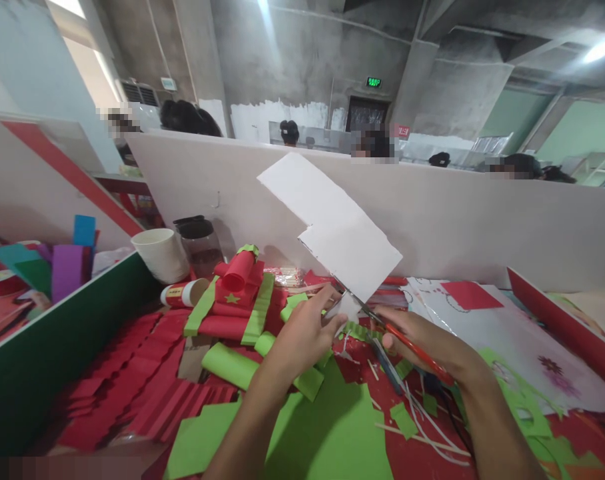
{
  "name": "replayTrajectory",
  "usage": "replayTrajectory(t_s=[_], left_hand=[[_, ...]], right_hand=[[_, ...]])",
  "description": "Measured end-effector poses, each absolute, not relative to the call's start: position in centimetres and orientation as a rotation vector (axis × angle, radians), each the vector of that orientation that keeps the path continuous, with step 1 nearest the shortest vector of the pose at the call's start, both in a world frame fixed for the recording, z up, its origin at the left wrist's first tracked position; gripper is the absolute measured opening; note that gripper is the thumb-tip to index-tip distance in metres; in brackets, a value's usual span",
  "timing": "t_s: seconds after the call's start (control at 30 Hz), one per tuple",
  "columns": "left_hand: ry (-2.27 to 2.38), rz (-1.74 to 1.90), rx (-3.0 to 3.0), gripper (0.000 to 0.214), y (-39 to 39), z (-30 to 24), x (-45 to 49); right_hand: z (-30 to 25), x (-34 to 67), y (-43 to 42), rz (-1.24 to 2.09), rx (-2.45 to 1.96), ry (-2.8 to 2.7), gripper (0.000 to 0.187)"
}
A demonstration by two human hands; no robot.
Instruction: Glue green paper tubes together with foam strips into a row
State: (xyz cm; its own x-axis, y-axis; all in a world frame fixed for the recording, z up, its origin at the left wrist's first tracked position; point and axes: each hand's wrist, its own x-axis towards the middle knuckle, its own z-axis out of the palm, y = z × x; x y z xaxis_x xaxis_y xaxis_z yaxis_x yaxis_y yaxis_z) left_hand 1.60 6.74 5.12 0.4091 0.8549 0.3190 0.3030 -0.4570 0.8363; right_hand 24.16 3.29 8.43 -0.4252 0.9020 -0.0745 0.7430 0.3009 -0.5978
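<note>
A large white sheet of card (342,227) with a stepped edge stands up in front of me. My left hand (307,330) pinches white paper at its lower end; whether the small white piece at my fingers is still joined to the sheet I cannot tell. My right hand (422,333) grips scissors (412,350) with orange-red handles, their blades at the card's bottom corner. Beneath my hands lie green paper (332,433) and small green scraps (404,420). To the left of my left hand stands a red and green paper model (232,303) with a green star.
Pleated red paper (132,373) covers the left, beside a green divider (57,347). A white cup (160,253), a dark-lidded jar (200,243) and a paper tube (185,293) stand behind. A pale partition (482,227) runs across the back. Thin sticks (422,440) lie at right.
</note>
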Motion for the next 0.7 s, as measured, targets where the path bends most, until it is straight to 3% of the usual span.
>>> replayTrajectory(t_s=[0.7], left_hand=[[0.881,0.993,1.829,0.018,6.8,5.6,1.2]], right_hand=[[7.7,23.5,4.3,0.726,-1.482,-2.285,0.042]])
